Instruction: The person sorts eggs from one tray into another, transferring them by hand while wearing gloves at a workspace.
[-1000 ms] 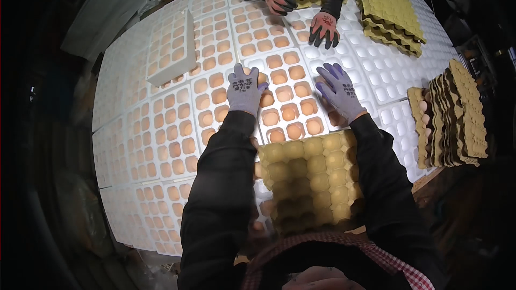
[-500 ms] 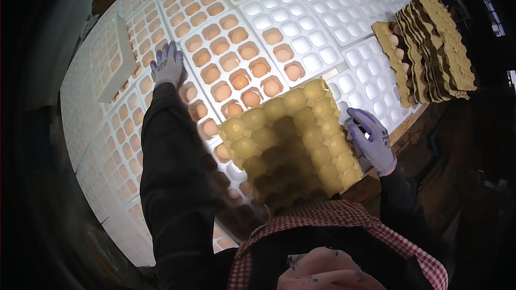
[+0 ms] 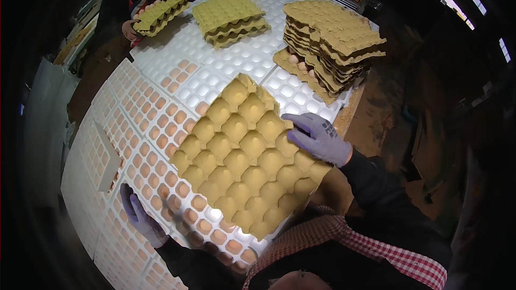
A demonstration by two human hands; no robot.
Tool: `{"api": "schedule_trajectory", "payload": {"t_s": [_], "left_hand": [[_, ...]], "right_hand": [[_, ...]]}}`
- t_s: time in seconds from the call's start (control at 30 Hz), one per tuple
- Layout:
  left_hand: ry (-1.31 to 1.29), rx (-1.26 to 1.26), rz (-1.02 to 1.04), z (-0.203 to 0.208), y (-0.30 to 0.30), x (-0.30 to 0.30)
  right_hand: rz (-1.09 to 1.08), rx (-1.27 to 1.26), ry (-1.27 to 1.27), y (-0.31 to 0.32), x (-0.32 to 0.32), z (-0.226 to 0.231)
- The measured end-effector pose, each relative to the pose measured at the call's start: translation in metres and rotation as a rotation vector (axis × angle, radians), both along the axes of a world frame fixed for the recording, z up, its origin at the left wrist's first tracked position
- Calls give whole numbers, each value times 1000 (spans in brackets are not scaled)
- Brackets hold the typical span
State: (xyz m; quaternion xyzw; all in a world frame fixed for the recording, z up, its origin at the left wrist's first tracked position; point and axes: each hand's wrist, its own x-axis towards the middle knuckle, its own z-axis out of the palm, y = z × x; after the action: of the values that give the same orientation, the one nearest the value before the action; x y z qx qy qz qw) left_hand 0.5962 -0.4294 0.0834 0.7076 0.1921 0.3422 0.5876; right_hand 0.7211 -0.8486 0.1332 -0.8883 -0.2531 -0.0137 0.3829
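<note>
A tan pulp egg tray with no eggs showing is tilted in front of me, over the white egg trays. My right hand, in a purple-grey glove, grips its right edge with the fingers over the rim. What lies beneath the tray is hidden. To the left, my gloved left hand is held open, fingers stretched, above white moulded trays. Brown eggs sit in the pockets between my left hand and the pulp tray.
A tall stack of pulp trays, some eggs near its bottom, stands at the far right. Another pulp stack is farther back. A co-worker at the far left holds a pulp tray. A white tray stands raised at left.
My view has swung toward the far end. The pulp tray has come up and turned, and my right hand has reached its edge. My left hand has drawn back nearer to me.
</note>
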Motion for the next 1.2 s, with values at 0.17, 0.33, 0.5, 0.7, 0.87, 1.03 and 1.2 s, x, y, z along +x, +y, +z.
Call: {"api": "schedule_trajectory", "payload": {"t_s": [0.17,0.33,0.5,0.7,0.87,1.03,1.2], "left_hand": [[129,60,229,27,-73,-72],[189,-68,54,-2,-170,-66],[-17,3,-331,32,-293,29],[81,639,-1296,65,-450,86],[23,847,-1734,15,-502,90],[367,694,-2260,-74,-553,72],[915,-35,-2477,-64,-689,-42]], "right_hand": [[-191,474,14,-119,77,110],[-273,113,-136,-278,214,172],[-683,-544,-620,-248,296,143],[-327,464,-956,-250,93,-8],[-1101,701,244,-288,-198,-283],[-1568,800,500,-263,-478,-263],[-1996,265,317,-289,-523,-189]]}}
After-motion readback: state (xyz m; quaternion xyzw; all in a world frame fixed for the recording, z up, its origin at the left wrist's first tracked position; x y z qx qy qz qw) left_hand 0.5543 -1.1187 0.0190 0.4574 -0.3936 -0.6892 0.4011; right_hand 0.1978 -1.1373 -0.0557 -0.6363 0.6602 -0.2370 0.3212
